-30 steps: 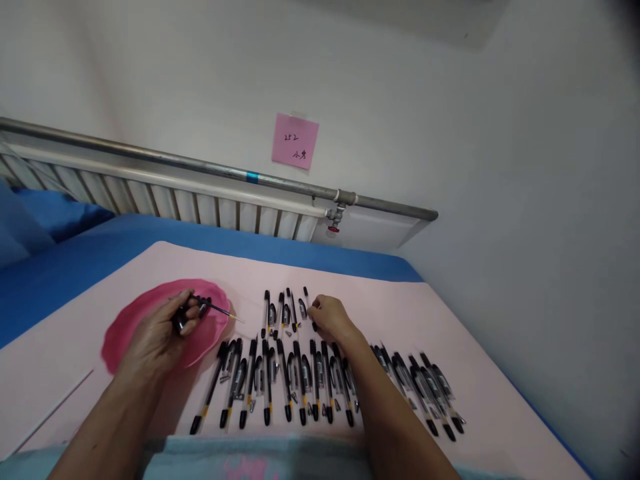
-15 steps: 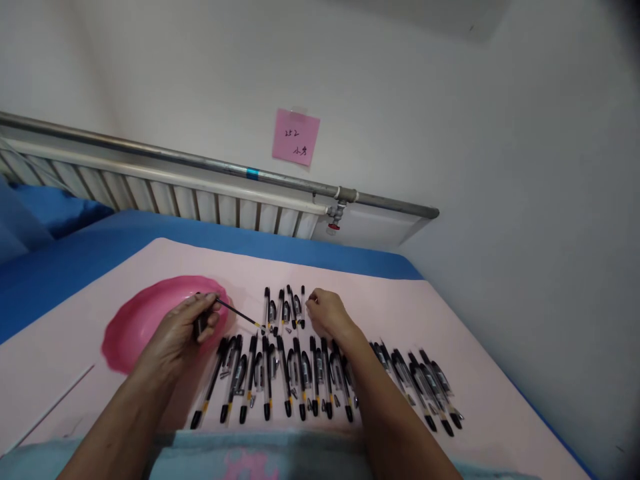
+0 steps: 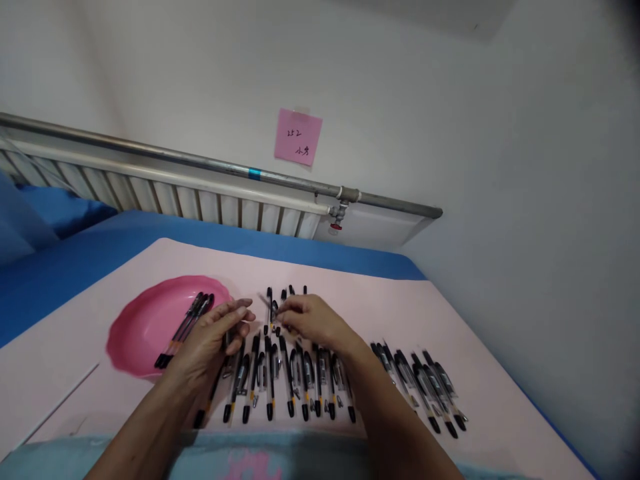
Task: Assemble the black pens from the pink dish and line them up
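My left hand (image 3: 220, 330) hovers at the right rim of the pink bowl (image 3: 137, 307), fingers loosely apart, with nothing visible between them. My right hand (image 3: 313, 320) is over the back group of pens, thumb and fingers pinched together. A thin greyish piece blurs beside its fingertips; what they hold cannot be made out. Several black-ended clear pens (image 3: 190, 327) lie in the bowl. Below my hands runs a row of pen barrels with black ends (image 3: 270, 383), with black caps and small metal tips among them. The back group (image 3: 269, 310) is partly hidden by my right hand.
More pen parts (image 3: 430, 387) lie in a slanted row to the right of my right forearm. A thin white stick (image 3: 60, 403) lies at the left on the pink table sheet (image 3: 380, 293). Behind the table are a radiator (image 3: 200, 203), a pipe and a red-handled valve (image 3: 336, 227).
The thin dark refill my left hand held out is no longer seen there. That hand moved right, uncovering pens in the bowl. My right hand moved left over the back pens.
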Tool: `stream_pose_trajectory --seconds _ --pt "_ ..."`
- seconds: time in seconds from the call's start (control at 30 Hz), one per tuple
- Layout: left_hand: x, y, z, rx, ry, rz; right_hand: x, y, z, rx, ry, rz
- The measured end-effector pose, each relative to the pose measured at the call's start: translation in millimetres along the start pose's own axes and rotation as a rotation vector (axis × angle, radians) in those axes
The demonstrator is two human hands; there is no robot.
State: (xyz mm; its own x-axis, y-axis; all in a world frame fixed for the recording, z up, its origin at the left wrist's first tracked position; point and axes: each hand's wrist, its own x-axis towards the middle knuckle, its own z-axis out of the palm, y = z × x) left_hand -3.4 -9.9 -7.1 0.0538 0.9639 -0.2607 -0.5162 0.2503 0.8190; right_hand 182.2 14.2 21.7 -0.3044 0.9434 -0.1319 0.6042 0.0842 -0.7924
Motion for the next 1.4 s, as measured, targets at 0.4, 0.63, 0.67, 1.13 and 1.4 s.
stream_pose_trajectory --seconds 0.4,0.63,0.67,1.13,1.4 --pt "0 -5 0 -0.114 0.008 -0.254 25 71 -17 -0.212 0.345 0.318" --pt "-4 -7 3 -0.233 -0.053 -0.280 18 52 -16 -0.127 0.349 0.269" --pt "-5 -6 4 -0.242 -0.054 -0.286 16 45 -16 -0.125 0.347 0.234" --pt "-7 -11 7 -0.240 -0.111 -0.234 -11 -22 48 -0.425 0.093 -0.463" --pt "-10 -6 6 -0.048 -0.071 -0.286 3 14 -8 -0.487 0.263 0.109"
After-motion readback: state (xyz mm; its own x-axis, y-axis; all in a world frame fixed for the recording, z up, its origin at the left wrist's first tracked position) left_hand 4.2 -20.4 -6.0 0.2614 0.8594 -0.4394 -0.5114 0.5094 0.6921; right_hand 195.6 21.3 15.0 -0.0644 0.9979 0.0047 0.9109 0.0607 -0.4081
